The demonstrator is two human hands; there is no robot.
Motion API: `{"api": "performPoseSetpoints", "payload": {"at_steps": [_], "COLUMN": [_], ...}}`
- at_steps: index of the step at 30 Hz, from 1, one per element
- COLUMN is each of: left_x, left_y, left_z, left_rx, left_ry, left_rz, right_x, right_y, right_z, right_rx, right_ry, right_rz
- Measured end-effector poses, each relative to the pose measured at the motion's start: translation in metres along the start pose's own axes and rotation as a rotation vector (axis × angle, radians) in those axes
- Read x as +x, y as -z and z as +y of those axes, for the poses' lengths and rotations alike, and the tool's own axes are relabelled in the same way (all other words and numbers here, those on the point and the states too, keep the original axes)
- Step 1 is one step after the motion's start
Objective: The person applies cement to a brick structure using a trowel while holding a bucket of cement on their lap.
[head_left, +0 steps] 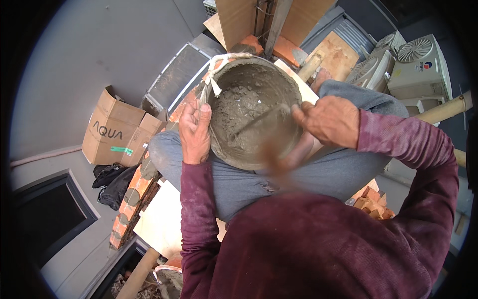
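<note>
A round bucket (234,158), its wall coated in grey mortar, rests tilted between my bent legs. Wet mortar (241,107) lies inside, and a white cloth or rope strip (214,70) is tied at its far-left rim. My left hand (195,132) is closed on the bucket's left rim, thumb on top. At the right rim, my right hand (331,122) is curled round a trowel, whose blurred blade (261,120) reaches into the mortar. Its grip is mostly hidden by my fingers. A brown smear of motion below the bucket's right side cannot be made out.
Brick edging with mortar (132,197) runs on the left, beside a cardboard box (112,127) and dark cloth (117,187). Air-conditioner units (418,70) and bamboo poles (445,108) stand right. Broken bricks (373,203) lie behind my right thigh; another mortar container (169,279) sits lower left.
</note>
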State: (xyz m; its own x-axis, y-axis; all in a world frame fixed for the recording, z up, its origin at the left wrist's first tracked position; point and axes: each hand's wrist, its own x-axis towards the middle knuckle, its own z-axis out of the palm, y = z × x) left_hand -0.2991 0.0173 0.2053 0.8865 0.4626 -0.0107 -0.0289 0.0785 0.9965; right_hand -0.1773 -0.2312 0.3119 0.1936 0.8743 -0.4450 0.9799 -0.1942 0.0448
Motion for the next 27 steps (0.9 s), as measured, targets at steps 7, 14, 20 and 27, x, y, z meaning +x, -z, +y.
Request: {"api": "performPoseSetpoints", "payload": {"at_steps": [7,14,20,27], "left_x": [0.018,0.016,0.005,-0.003], "left_y": [0.02,0.02,-0.003,0.016], "left_z": [-0.007,-0.003,0.008,-0.001], "left_rx": [-0.075,-0.146,-0.318,-0.187], "left_ry": [0.118,0.193,0.252,0.173], "left_rz": [-0.231,-0.246,-0.138,-0.194], "right_x": [0.076,0.071,0.026,0.06], "right_y": [-0.052,-0.042,0.015,-0.026], "right_z": [0.035,0.029,0.018,0.039], "right_rx": [0.588,0.616,0.022,0.232], "right_ry": [-0.118,0.063,-0.016,-0.116], "right_rz": [-0.124,-0.325,-0.182,-0.065]}}
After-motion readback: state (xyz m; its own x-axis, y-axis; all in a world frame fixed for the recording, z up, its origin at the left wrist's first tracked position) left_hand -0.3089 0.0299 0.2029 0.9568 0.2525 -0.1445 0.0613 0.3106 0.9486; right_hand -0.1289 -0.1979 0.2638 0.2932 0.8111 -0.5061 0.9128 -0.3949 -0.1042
